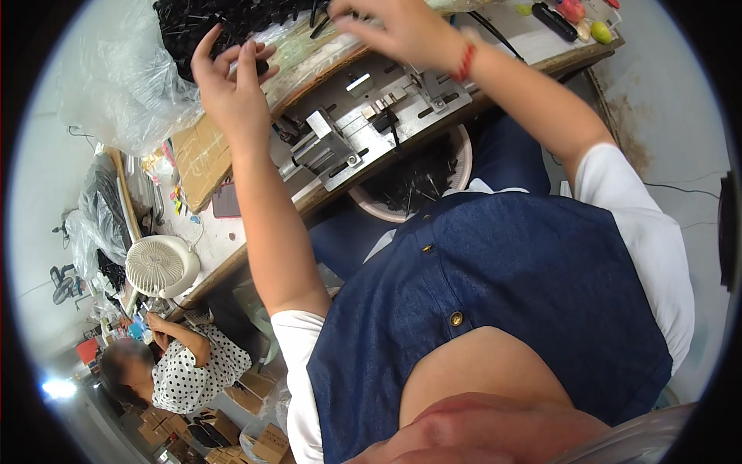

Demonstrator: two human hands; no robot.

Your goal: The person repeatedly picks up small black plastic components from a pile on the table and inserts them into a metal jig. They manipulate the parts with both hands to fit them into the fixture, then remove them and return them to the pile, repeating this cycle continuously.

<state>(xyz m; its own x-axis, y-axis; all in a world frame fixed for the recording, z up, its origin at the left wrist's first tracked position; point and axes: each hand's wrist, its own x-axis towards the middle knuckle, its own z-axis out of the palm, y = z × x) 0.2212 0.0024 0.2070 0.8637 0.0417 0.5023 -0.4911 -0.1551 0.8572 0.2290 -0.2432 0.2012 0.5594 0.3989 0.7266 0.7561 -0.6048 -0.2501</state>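
Note:
Both my hands are raised over the bench at the top of the view. My left hand (236, 89) is by a heap of small black parts (193, 31) in clear plastic, its fingers bent and spread. A dark spot shows between its fingers; I cannot tell whether it is a part in the hand or the heap behind. My right hand (406, 35), with a red bracelet at the wrist, reaches over the bag's edge with fingers stretched beside a few thin black pieces (319, 27). Below both hands sits a metal fixture (328, 147) with blocks and slotted plates.
A round pale basket (469, 155) holding black pieces stands below the bench edge. At the left are a cardboard sheet (199, 158), a white fan (162, 267) and a person in a dotted top (197, 371). Fruit (600, 32) lies at the far right.

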